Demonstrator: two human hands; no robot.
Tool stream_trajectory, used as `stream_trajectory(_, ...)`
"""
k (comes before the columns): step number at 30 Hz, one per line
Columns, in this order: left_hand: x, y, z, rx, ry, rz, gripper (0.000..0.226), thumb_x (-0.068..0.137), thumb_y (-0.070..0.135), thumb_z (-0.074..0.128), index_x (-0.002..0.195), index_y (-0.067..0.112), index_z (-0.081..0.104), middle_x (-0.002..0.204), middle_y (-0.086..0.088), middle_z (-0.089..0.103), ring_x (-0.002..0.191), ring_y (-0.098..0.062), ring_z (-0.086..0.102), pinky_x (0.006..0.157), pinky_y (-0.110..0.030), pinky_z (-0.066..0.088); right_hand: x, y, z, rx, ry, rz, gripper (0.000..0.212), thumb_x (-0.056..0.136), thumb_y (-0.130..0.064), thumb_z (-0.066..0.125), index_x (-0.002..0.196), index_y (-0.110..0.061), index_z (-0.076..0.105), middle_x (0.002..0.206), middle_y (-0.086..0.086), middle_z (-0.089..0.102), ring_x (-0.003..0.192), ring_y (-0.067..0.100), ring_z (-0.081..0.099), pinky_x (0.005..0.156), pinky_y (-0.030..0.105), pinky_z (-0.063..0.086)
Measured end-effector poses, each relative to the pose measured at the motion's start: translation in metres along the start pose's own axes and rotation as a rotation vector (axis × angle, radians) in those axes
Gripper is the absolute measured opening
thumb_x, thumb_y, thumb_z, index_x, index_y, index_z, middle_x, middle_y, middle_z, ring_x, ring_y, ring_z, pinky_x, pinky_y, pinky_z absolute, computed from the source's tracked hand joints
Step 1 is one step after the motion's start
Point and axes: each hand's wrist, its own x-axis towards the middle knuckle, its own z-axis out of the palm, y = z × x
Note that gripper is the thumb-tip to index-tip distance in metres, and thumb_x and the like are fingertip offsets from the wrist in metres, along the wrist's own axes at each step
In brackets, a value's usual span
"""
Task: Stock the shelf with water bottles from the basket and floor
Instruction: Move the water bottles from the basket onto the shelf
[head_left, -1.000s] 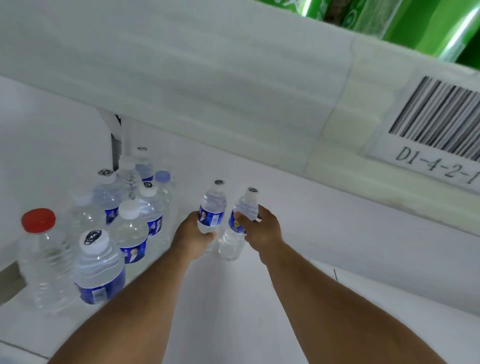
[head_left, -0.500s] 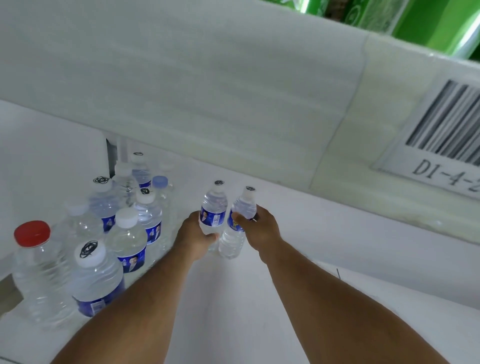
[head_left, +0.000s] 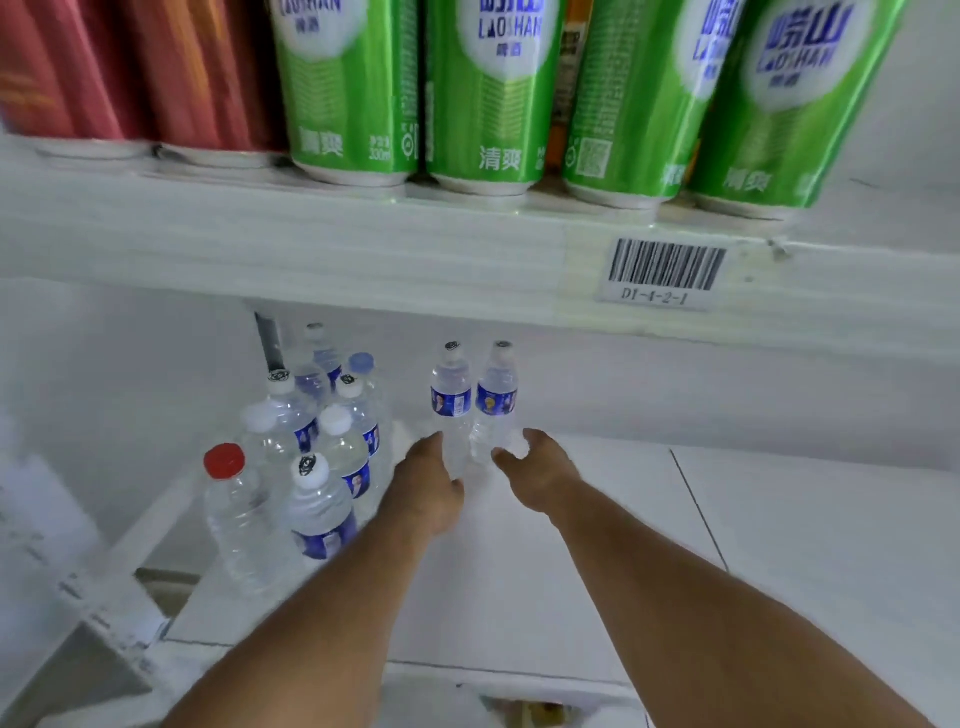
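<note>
Two small water bottles with blue labels stand upright side by side on the white shelf (head_left: 597, 519): the left bottle (head_left: 451, 400) and the right bottle (head_left: 497, 397). My left hand (head_left: 428, 483) sits just in front of the left bottle's base, fingers loose and holding nothing. My right hand (head_left: 535, 467) is just in front of the right bottle's base, fingers relaxed, also empty. A cluster of several stocked water bottles (head_left: 337, 441) stands to the left, with a larger red-capped bottle (head_left: 234, 514) at its front.
The shelf above carries green cans (head_left: 488, 88) and red cans (head_left: 130, 73); its white front edge bears a barcode tag (head_left: 665, 270). A slanted white frame (head_left: 104, 597) borders the shelf at lower left.
Both hands have let go of the two bottles and drawn back slightly; the bottles now stand on the shelf. The camera has tilted up, revealing the cans above.
</note>
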Motion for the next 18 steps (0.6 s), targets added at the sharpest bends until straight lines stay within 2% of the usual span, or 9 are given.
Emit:
stream_trajectory(3,-0.040,-0.007,-0.012,0.149,-0.100,0.093,0.072,0.092,0.026,0.058,0.154,0.019,0.021,0.160,-0.005,0.027,0.143,-0.026,0.033,0.113,-0.035,0.031,-0.048,0.002,0.007,-0.151,-0.028,-0.021,0.075,0.095,-0.052,0.053,0.154,-0.015,0.028,0.152,0.006,0.043,0.137,0.028,0.043,0.108,0.035,0.039)
stream_trajectory(8,-0.099,-0.018,-0.029,0.262,-0.226,0.169,0.071,0.092,0.029,0.056,0.154,0.018,0.022,0.161,-0.005,0.022,0.145,-0.025,0.028,0.115,-0.037,0.030,-0.120,0.001,0.023,-0.382,-0.046,-0.033,0.075,0.094,-0.056,0.048,0.153,-0.013,0.029,0.156,0.005,0.037,0.140,0.030,0.036,0.108,0.040,0.036)
stream_trajectory(11,-0.129,-0.022,-0.038,0.319,-0.254,0.177,0.066,0.092,0.031,0.056,0.151,0.018,0.027,0.157,-0.003,0.028,0.141,-0.025,0.034,0.111,-0.039,0.036,-0.155,0.000,0.031,-0.473,-0.051,-0.084,0.071,0.094,-0.056,0.046,0.148,-0.012,0.035,0.152,0.007,0.040,0.140,0.029,0.035,0.110,0.041,0.035)
stream_trajectory(15,-0.163,-0.026,-0.045,0.338,-0.261,0.154,0.073,0.092,0.033,0.055,0.155,0.022,0.020,0.163,0.000,0.017,0.145,-0.025,0.028,0.114,-0.041,0.033,-0.192,0.003,0.033,-0.537,-0.056,-0.131,0.069,0.095,-0.057,0.044,0.147,-0.012,0.035,0.150,0.007,0.040,0.141,0.028,0.033,0.112,0.042,0.034)
stream_trajectory(18,-0.191,-0.029,-0.046,0.344,-0.237,0.144,0.071,0.091,0.033,0.055,0.153,0.021,0.023,0.160,0.001,0.025,0.141,-0.025,0.034,0.111,-0.042,0.037,-0.218,0.008,0.033,-0.531,-0.055,-0.146,0.066,0.095,-0.055,0.046,0.144,-0.012,0.037,0.147,0.007,0.042,0.139,0.030,0.035,0.110,0.043,0.037)
